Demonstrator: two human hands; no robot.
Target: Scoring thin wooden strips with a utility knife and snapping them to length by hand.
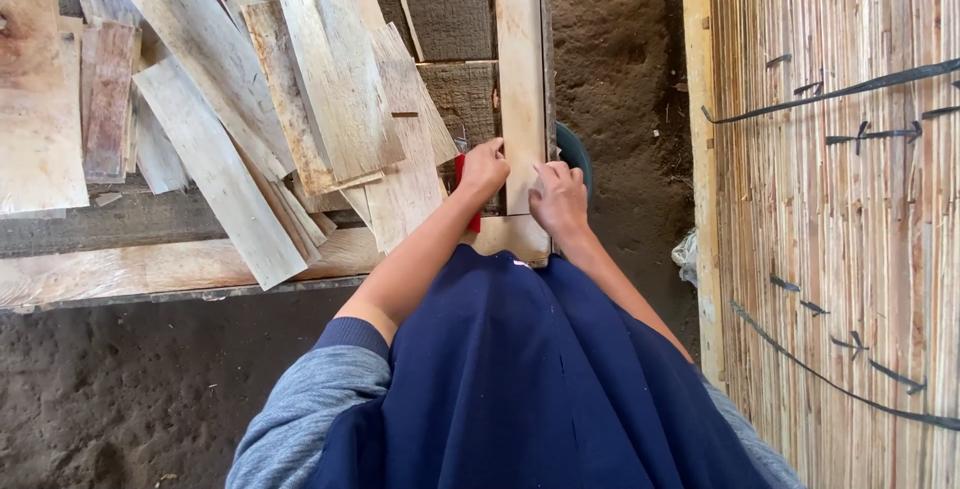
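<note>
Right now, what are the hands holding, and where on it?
Both hands are at the near end of the long upright plank: the left hand at its left edge, beside something red, the right hand at its right edge. A closed grip cannot be told.

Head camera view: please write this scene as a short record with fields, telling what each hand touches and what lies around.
left hand: rests on the left edge of the long plank, against a red object
right hand: fingers on the long plank, near its right edge
long plank: pale wood, runs away from the person
red object: mostly hidden, kind unclear
plank pile: loose boards, crossed, at left
ground: dark soil
reed wall: at right
</note>
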